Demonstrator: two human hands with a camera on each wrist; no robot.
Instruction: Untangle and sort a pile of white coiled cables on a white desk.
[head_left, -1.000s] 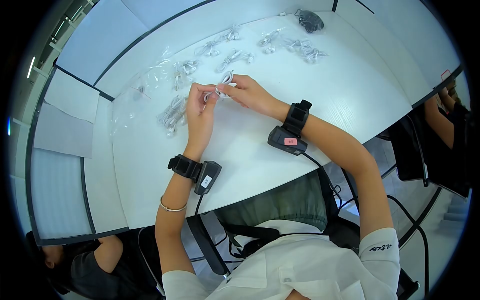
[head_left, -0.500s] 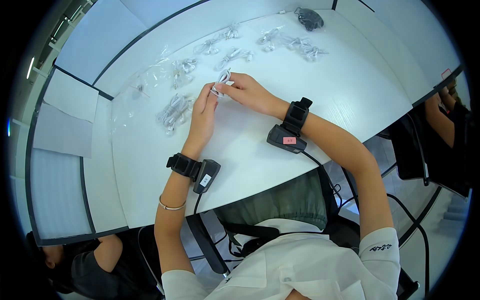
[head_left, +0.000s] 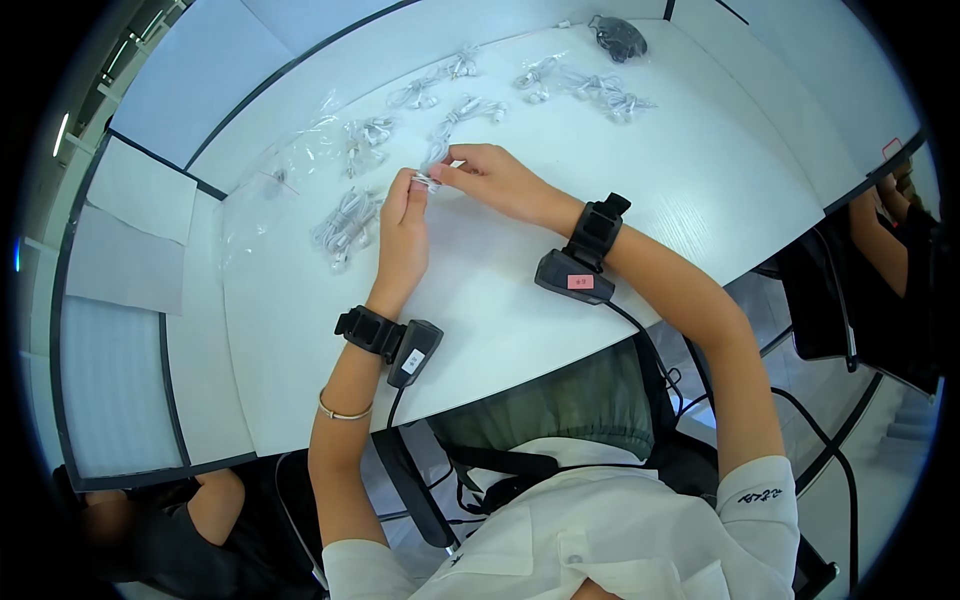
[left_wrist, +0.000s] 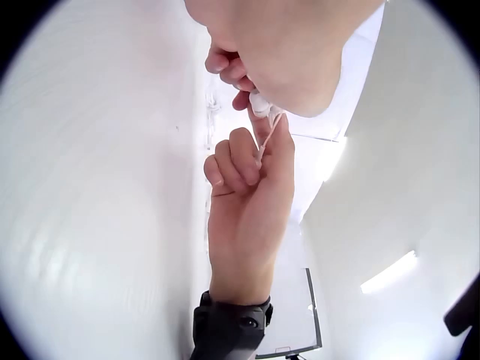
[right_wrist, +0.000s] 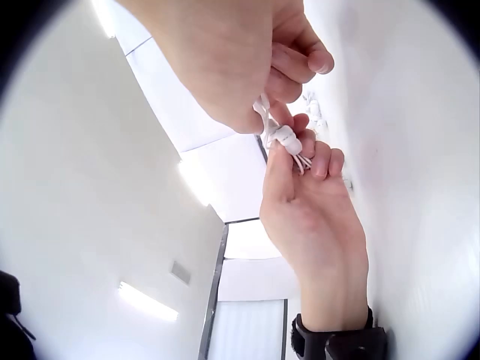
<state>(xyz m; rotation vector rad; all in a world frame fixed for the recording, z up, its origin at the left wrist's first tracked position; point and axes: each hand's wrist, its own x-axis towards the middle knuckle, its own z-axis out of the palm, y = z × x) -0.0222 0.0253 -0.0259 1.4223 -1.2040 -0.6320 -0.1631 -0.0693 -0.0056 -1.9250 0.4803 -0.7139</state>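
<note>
White earphones with a bundled cable [head_left: 428,182] are between the two hands above the white table. The left hand [head_left: 403,240] pinches the bundle between thumb and fingers; in the right wrist view a white earbud [right_wrist: 286,138] shows at its thumb tip. The right hand [head_left: 502,185] grips another part of the cable from the right, its fingertips close to the left hand's. In the left wrist view a thin white strand [left_wrist: 271,138] crosses the left hand's fingers. The palm of the right hand [left_wrist: 281,52] hides part of the bundle there.
More bundled white cables lie along the back, such as one [head_left: 598,88], and a pile [head_left: 346,228] left of the left hand. Clear plastic bags [head_left: 262,205] lie at the left, a dark bagged item [head_left: 620,40] at the back. Partitions [head_left: 290,50] border the table [head_left: 540,310].
The looped cable that stood up above the fingers has tipped down and now sits lower between the hands. The left hand's fingers have shifted round it; both arms have barely moved.
</note>
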